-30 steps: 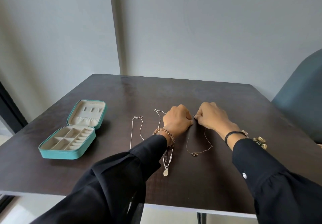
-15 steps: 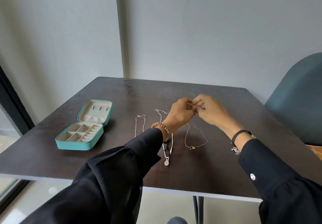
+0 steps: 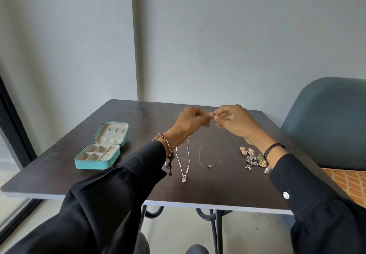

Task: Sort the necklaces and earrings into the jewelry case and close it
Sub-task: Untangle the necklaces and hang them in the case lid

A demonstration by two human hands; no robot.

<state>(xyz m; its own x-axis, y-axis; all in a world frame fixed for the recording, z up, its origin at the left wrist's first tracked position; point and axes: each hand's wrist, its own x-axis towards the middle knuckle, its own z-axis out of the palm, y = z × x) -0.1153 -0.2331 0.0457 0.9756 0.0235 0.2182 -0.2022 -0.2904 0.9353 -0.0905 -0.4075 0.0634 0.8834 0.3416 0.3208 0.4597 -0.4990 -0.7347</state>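
Closest in, two black sleeves [image 3: 111,204], reaching forward over the near edge of a dark brown worktop [image 3: 227,190]. Just past that edge, lying flat, a silver chain necklace [image 3: 183,179] with an oval pendant at the near end, chain running away toward the left wrist. Immediately to the right, a thinner necklace [image 3: 207,166] with a small dark pendant: pendant end resting on the worktop, both strands rising off the surface to the hands. Further right, beside the right wrist, a loose heap of gold and silver earrings [image 3: 252,157], piled against one another. Over at the left, well apart from the necklaces, a teal jewelry case [image 3: 93,164], lid open and leaning back, cream-lined tray divided into several compartments.

Above the middle of the worktop, left hand [image 3: 191,122] and right hand [image 3: 229,121], raised and meeting fingertip to fingertip. Left grip clamped: thumb and forefinger pressed together on the top of the thinner necklace, other fingers curled in. Right grip likewise pinched tight on the chain's other end, one strand dropping from beneath the palm. Clasp itself too small to make out. Brown bead bracelet [image 3: 167,147] on the left wrist, black band [image 3: 274,148] on the right.

Behind at the right, a blue-grey chair [image 3: 326,123]; beyond everything, a pale grey wall [image 3: 237,36].
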